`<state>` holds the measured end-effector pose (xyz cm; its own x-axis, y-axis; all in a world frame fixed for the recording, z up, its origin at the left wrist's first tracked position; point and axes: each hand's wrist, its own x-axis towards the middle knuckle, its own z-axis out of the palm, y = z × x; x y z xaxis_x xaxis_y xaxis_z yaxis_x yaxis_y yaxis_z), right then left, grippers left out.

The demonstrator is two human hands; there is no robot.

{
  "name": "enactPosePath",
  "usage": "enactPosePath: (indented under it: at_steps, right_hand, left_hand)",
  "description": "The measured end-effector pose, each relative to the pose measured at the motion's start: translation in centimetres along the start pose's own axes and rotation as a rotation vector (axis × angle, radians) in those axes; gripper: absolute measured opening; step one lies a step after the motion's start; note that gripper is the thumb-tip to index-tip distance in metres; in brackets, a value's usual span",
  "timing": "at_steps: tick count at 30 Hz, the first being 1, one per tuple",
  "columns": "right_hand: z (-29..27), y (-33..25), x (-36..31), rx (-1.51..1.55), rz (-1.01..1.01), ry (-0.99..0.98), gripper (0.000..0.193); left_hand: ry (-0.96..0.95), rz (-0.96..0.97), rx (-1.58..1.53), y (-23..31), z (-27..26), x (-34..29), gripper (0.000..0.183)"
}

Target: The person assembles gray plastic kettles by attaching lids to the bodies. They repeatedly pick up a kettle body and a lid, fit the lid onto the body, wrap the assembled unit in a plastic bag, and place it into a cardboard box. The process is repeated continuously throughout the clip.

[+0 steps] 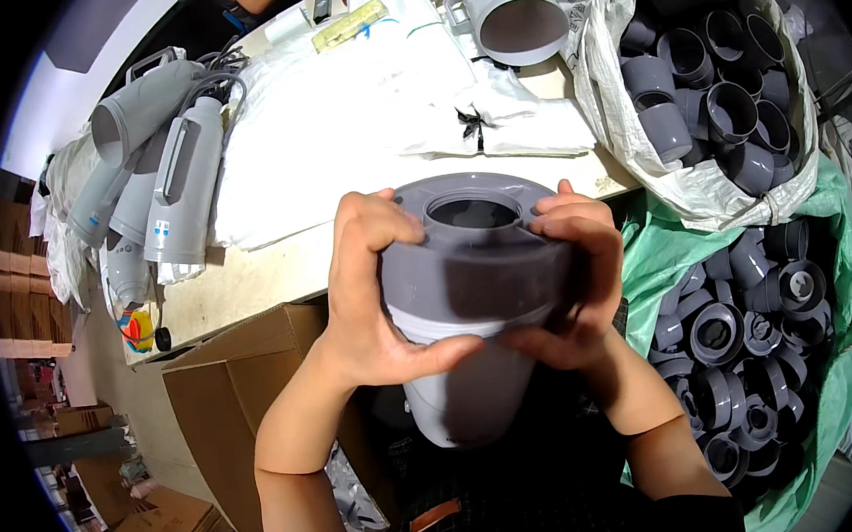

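Note:
In front of my body I hold a thermos flask shell with its light grey body (467,397) pointing down toward my lap. A wide dark grey collar (437,280) with a round hole in its top sits on the upper end. My left hand (363,280) grips the collar's left side, fingers curled over the top and thumb below its lower edge. On the opposite side my right hand (586,265) grips it the same way, partly in shadow. The thumbs point toward each other across the front. The shell's far side is hidden.
Grey flask shells with handles (184,189) lie at the table's left; another shell (517,17) lies at the back. White plastic bags (337,124) cover the tabletop. Sacks of grey rings (731,111) and collars (717,330) stand at right. An open cardboard box (213,399) is at lower left.

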<state>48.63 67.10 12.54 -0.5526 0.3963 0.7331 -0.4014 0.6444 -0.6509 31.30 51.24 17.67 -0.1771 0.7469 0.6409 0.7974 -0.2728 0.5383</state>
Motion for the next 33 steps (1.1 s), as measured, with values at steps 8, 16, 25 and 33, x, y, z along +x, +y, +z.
enactPosePath:
  at_steps: [8,16,25,33]
  right_hand:
    - [3.0,-2.0,1.2,-0.306,0.031,-0.011,0.066]
    - [2.3,-0.9,1.1,-0.287,0.120,-0.017,0.060]
    - [0.6,0.5,0.7,-0.276,0.216,0.001,0.050]
    - [-5.5,4.5,-1.1,1.699,0.191,0.346,0.039]
  left_hand:
    - [0.261,-0.376,-0.237,-1.3,4.4,0.1,0.026]
    - [0.301,-0.359,-0.115,-2.2,6.6,0.7,0.031]
    - [0.276,-0.339,-0.194,-3.0,7.5,1.4,0.032]
    - [0.176,-1.397,-0.402,-3.1,3.3,-20.0,0.034]
